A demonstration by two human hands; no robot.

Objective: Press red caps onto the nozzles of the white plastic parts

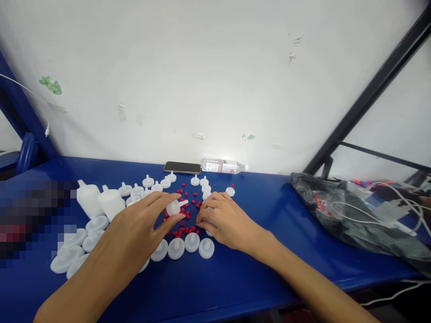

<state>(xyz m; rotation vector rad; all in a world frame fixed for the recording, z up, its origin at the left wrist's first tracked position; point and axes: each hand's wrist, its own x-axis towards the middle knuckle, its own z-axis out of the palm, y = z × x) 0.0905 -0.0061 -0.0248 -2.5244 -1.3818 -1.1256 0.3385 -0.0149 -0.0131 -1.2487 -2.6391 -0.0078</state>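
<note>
My left hand [148, 220] pinches a white nozzle cap [173, 207] between thumb and fingers, its spout pointing right. My right hand [222, 220] is lowered over the right side of a pile of small red tip caps [187, 214], its fingers drawn together. What those fingertips hold, if anything, is hidden. More white nozzle caps [176, 248] ring the red pile in front, behind and to the right. One nozzle cap [230, 191] at the right carries a red tip. Larger white caps [67, 259] lie to the left of my left forearm.
Two white squeeze bottles [112, 202] lean at the left. A dark phone [182, 168] and a clear water bottle [222, 165] lie along the wall. A black plastic bag [350, 220] with a white cable covers the right end of the blue table [256, 282].
</note>
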